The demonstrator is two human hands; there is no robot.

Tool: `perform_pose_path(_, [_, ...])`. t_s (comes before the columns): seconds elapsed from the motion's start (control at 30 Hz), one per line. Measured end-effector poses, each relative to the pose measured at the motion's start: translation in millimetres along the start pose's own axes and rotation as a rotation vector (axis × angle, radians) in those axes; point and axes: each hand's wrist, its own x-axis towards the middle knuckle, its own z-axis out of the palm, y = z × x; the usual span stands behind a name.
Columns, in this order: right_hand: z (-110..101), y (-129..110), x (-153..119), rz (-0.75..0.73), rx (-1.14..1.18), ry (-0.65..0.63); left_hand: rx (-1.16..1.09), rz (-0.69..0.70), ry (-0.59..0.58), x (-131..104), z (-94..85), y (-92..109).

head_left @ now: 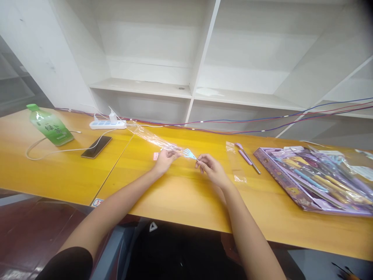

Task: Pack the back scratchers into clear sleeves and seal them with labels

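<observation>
green bottle: [51, 126] lying tilted-looking at the far left of the yellow table [67, 167], green cap up.
phone: [97, 147] dark screen, flat on the table, a white cable [68, 150] crossing it.
power strip: [107, 123] white, at the table's back edge, with plugs in it.
clear plastic sleeve: [151, 139] long and crinkled, slanting from beside the power strip to the left hand.
pink tag: [155, 156] small, just beside the left hand.
left hand: [163, 161] thumb and fingers closed, pinching the near end of the sleeve.
blue claw: [189, 154] between the two hands, its spread prongs towards the left fingers, its long axis roughly in line with the sleeve; i cannot tell whether the tips are inside.
right hand: [212, 168] fingertips gripping the claw's thin dark stem, behind the prongs.
small clear bag: [235, 165] flat, just right of the right hand.
purple tool: [246, 156] with a metal rod, beside that bag.
purple box: [284, 182] at the far right, full of wrapped long-handled things.
</observation>
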Motion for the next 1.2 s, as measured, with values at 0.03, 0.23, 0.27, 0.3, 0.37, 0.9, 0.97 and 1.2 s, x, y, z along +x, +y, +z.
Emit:
perform_pose_path(0.03, [0, 0, 0, 0.002, -0.008, -0.006, -0.002, 0.004, -0.008, 0, 0.3, 0])
perform_pose_path(0.23, [0, -1, -1, 0.016, -0.046, -0.027, -0.046, -0.032, -0.05, -4, 1.8, 1])
perform_pose_path(0.27, [0, -1, -1, 0.015, -0.051, -0.027, -0.05, -0.034, -0.058, -4, 1.8, 0])
perform_pose_path(0.3, [0, 0, -1, 0.012, -0.056, -0.025, -0.051, -0.037, -0.066, -4, 1.8, -1])
perform_pose_path(0.37, [1, 0, -1, 0.003, -0.067, -0.017, -0.054, -0.045, -0.082, -3, 1.7, -3])
perform_pose_path(0.9, [0, -8, -2, -0.038, -0.077, 0.044, -0.133, -0.057, -0.069, -3, 2.3, 0])
perform_pose_path(0.97, [-1, -9, -2, -0.045, -0.069, 0.056, -0.136, -0.064, -0.067, -3, 2.4, 0])
perform_pose_path(1.2, [2, -1, -3, -0.08, -0.175, 0.06, -0.12, -0.067, -0.021, -3, 3.1, -3])
